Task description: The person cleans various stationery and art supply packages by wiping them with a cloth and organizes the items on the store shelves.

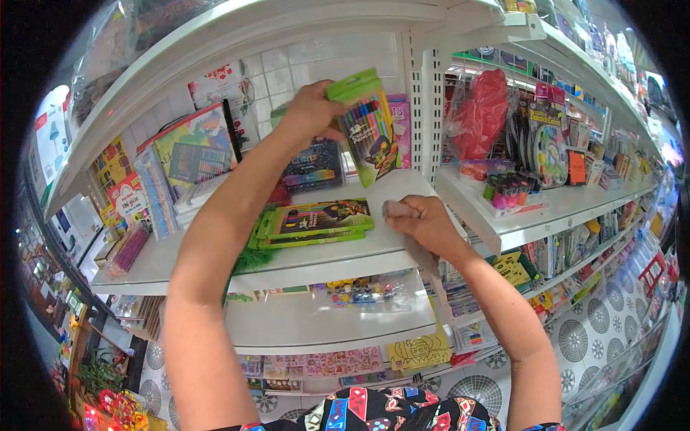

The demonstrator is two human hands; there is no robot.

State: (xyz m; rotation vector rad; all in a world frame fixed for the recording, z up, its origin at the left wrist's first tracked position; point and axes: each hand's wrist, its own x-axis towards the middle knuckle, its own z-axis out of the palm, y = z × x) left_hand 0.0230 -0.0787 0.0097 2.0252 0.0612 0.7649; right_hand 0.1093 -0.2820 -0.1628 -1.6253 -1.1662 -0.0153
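Observation:
My left hand (310,115) is closed on the edge of a green pack of colour pencils (370,129), held tilted above the upper shelf. Its front shows a row of pencils and a cartoon figure. Below it, more green colour pencil packs (320,218) lie stacked flat on the white shelf (402,248). Near the shelf's front edge, right of the stack, my right hand (429,224) grips a grey cloth (420,253) that hangs down past the edge. A dark box with a colourful print (314,167) stands behind my left hand, partly hidden by it.
A pink pack (400,133) stands by the slotted white post (424,108). Books and a picture folder (194,147) lean at the left. Small pink-and-green bottles (507,192) sit on the right-hand shelf. A lower shelf (330,327) holds bagged beads (370,293).

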